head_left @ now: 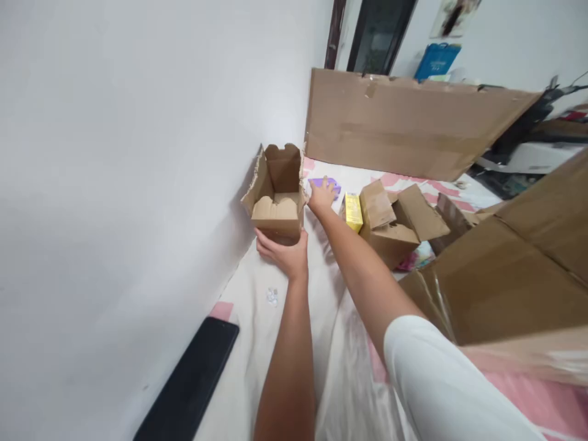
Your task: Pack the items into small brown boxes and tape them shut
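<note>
Purple item (337, 190) under right hand (323, 195); yellow box (353, 212) illegible.

1 camera, worn on the person's head, looks forward and down along 2 outstretched arms (362, 269) to the left hand (287, 254) and right hand (323, 195); the white wall (114, 153) fills its left side, close by, with the upright cardboard panel (404, 125) farther ahead

two hands (285, 254) (322, 196), one purple item (337, 187), one yellow box (353, 212)
</note>
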`<state>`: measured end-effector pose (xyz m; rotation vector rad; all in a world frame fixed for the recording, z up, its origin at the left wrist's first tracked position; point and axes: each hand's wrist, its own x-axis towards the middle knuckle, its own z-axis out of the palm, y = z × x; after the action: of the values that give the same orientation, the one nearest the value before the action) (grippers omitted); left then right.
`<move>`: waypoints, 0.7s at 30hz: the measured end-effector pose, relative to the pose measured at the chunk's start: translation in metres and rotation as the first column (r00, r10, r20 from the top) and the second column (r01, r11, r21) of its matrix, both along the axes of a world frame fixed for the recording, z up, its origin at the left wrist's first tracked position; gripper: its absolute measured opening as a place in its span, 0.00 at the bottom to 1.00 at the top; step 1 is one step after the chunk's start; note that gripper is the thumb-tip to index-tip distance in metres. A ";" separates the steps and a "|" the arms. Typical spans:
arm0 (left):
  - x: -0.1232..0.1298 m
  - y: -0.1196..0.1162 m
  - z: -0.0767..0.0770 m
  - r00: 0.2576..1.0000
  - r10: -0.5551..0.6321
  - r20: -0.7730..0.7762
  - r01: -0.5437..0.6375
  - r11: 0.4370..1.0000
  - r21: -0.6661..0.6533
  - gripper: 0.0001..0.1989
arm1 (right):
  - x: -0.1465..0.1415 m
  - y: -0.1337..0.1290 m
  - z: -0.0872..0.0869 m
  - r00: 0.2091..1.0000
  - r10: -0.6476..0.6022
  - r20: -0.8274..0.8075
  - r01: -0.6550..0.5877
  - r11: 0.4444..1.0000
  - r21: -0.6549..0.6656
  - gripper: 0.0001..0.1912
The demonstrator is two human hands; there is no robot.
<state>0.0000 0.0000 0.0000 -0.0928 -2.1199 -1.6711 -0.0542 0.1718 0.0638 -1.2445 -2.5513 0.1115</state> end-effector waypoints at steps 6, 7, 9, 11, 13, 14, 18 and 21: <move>-0.006 0.004 -0.005 1.000 0.005 -0.027 -0.005 1.000 0.015 0.58 | -0.014 0.013 -0.008 0.998 -0.050 -0.049 0.045 0.993 -0.106 0.21; -0.007 0.005 -0.006 0.999 0.008 -0.035 -0.007 1.000 0.022 0.58 | -0.014 0.013 -0.010 0.996 -0.056 -0.072 0.048 0.994 -0.101 0.21; -0.008 0.006 -0.007 0.999 0.013 -0.045 -0.012 1.000 0.027 0.58 | -0.013 0.011 -0.012 0.991 -0.064 -0.114 0.054 0.995 -0.086 0.20; -0.009 0.005 -0.007 0.998 0.024 -0.056 -0.023 1.000 0.016 0.58 | -0.005 0.002 -0.013 0.986 -0.070 -0.150 0.059 0.995 -0.075 0.15; -0.010 0.002 -0.006 0.997 0.031 -0.067 -0.031 1.000 -0.002 0.58 | 0.013 -0.016 -0.014 0.980 -0.077 -0.181 0.065 0.995 -0.069 0.14; -0.011 0.000 -0.006 0.997 0.033 -0.070 -0.034 0.999 -0.009 0.57 | 0.024 -0.027 -0.015 0.977 -0.080 -0.196 0.069 0.996 -0.065 0.16; -0.015 -0.012 -0.004 0.997 0.037 -0.074 -0.039 0.999 -0.016 0.55 | 0.077 -0.076 -0.017 0.972 -0.077 -0.223 0.066 0.996 -0.056 0.22; -0.017 -0.020 -0.001 0.995 0.052 -0.081 -0.053 0.998 -0.017 0.54 | 0.088 -0.094 -0.010 0.977 -0.074 -0.202 0.056 0.994 -0.094 0.22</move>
<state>-0.0166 -0.0196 -0.0009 -0.1075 -2.0616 -1.5900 0.0334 0.0776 0.0537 -1.2753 -2.3491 0.3242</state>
